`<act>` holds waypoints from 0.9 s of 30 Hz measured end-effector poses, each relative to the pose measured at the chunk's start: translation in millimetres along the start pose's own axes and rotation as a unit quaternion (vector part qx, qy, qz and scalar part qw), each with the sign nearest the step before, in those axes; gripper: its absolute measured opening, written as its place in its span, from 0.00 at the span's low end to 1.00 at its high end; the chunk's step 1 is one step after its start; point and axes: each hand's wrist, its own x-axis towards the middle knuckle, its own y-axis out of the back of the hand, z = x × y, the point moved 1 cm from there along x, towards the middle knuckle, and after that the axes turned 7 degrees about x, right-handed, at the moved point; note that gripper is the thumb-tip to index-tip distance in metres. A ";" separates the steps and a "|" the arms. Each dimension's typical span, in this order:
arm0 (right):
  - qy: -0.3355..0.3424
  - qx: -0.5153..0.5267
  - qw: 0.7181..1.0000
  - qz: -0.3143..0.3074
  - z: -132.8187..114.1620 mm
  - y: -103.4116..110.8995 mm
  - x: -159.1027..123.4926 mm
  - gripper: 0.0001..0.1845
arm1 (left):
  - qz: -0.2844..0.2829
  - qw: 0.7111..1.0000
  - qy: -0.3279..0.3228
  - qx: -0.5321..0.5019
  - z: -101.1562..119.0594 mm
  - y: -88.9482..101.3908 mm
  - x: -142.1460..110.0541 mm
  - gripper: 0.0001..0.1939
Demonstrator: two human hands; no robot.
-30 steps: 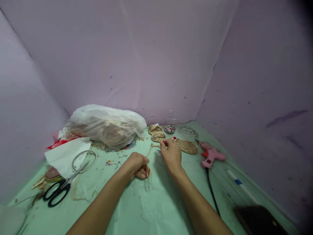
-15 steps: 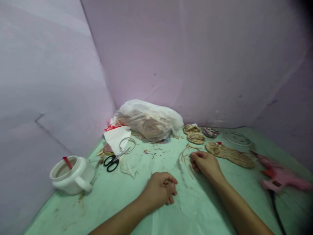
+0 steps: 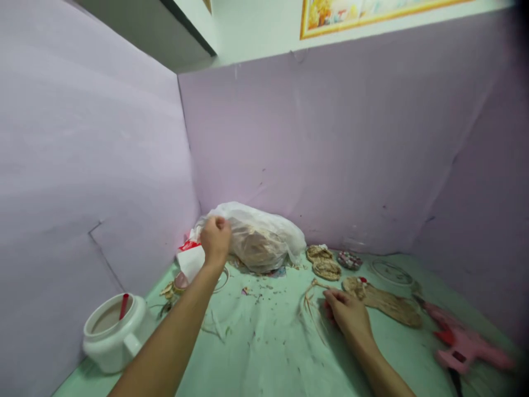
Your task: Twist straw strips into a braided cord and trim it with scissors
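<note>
My left hand [image 3: 216, 240] is raised in front of the left part of a white plastic bag [image 3: 264, 237]. Its fingers are curled in and slightly blurred; anything inside them is hidden. Low over the table, my right hand [image 3: 349, 314] has thumb and fingers pressed together beside some thin straw-coloured strands [image 3: 308, 302]. Whether a strand is between those fingertips cannot be made out. Just beyond the right hand lies a flat braided straw sole shape [image 3: 388, 303] with a red bead on it. Two small round braided pieces [image 3: 326, 269] sit farther back.
At left stands a white pot [image 3: 109, 336] with a red stick in it. A pink glue gun [image 3: 467, 342] lies at right. A dish of beads [image 3: 349, 259] and a clear round lid [image 3: 392, 272] are near the back wall. White paper [image 3: 192, 262] lies beside the bag.
My left hand has moved forward and left from the near table to the bag, its forearm now covering the scissors. My right hand stays by the strands. The view has tilted up.
</note>
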 end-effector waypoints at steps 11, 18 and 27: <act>0.094 0.089 0.991 0.039 -51.6 12.0 -16.6 0.21 | -0.044 0.987 -0.062 0.142 -13.4 -43.5 60.4 0.10; 0.190 0.037 0.981 -0.020 -100.3 -15.8 -39.2 0.18 | -0.125 0.984 -0.101 0.079 -57.7 -46.8 -9.3 0.10; 0.165 -0.136 0.976 0.029 -169.0 -77.3 58.7 0.26 | -0.223 0.957 0.115 -0.146 -64.2 -55.2 -21.9 0.08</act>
